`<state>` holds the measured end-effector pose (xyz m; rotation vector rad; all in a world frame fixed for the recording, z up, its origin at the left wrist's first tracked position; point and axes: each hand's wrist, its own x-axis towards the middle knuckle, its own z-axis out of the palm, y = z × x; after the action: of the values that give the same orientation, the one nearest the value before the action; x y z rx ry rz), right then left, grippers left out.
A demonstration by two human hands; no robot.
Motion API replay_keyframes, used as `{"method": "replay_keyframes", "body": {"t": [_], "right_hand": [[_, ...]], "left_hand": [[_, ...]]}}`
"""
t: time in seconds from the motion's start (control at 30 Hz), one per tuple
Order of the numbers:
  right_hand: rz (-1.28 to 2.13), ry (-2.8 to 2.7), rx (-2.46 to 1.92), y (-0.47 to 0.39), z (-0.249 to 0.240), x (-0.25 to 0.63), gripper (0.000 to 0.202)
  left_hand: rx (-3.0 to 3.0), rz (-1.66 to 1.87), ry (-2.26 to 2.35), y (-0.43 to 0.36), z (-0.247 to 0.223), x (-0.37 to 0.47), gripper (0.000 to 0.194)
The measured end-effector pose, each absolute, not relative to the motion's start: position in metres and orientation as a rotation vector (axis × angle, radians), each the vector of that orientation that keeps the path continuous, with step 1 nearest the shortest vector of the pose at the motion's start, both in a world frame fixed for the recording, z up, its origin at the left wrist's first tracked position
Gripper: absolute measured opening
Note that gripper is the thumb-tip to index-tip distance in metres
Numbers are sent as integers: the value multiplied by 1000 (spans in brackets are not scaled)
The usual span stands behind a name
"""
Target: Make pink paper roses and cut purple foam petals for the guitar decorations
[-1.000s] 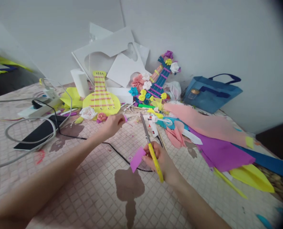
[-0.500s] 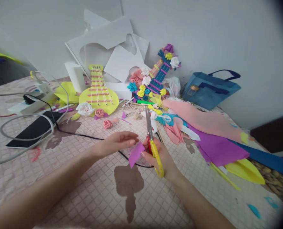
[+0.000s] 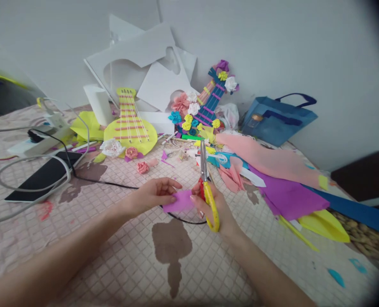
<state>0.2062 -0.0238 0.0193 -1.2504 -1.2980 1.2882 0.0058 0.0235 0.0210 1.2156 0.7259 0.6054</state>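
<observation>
A small purple paper piece (image 3: 180, 201) is stretched between my two hands above the tablecloth. My left hand (image 3: 154, 194) pinches its left side between thumb and fingers. With thumb and fingertips my right hand (image 3: 216, 209) grips the right edge of the paper, and it also holds yellow-and-red-handled scissors (image 3: 211, 204), blades pointing up and away. Behind the hands lie a pink paper rose (image 3: 142, 167) and purple scraps (image 3: 164, 155).
A yellow paper guitar (image 3: 130, 128) and a blue flowered one (image 3: 210, 104) lean at the back by white board cutouts (image 3: 131, 42). Left are a tablet (image 3: 42, 177) and cables. Right lie purple paper (image 3: 288, 198), pink paper (image 3: 272, 157) and a blue bag (image 3: 277, 121).
My left hand has taken hold of the left side of the purple paper, which has turned from hanging diagonally to nearly level. The view has shifted slightly.
</observation>
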Motion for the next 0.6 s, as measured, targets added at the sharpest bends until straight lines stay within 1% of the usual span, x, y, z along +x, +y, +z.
{"method": "replay_keyframes", "body": {"t": [0.13, 0.27, 0.3, 0.43, 0.6], "right_hand": [[1203, -1312, -1280, -24, 23, 205, 27], [1171, -1297, -1299, -22, 21, 205, 26], [1174, -1278, -1305, -22, 20, 205, 26], [1206, -1203, -1305, -20, 15, 206, 30], [1292, -1218, -1245, -22, 13, 206, 29]], "left_hand": [[1200, 603, 811, 21, 21, 8, 37], [1074, 620, 883, 19, 21, 8, 50], [1078, 597, 882, 19, 21, 8, 49], [1209, 519, 878, 20, 20, 7, 35], [1212, 576, 884, 22, 20, 6, 31]]}}
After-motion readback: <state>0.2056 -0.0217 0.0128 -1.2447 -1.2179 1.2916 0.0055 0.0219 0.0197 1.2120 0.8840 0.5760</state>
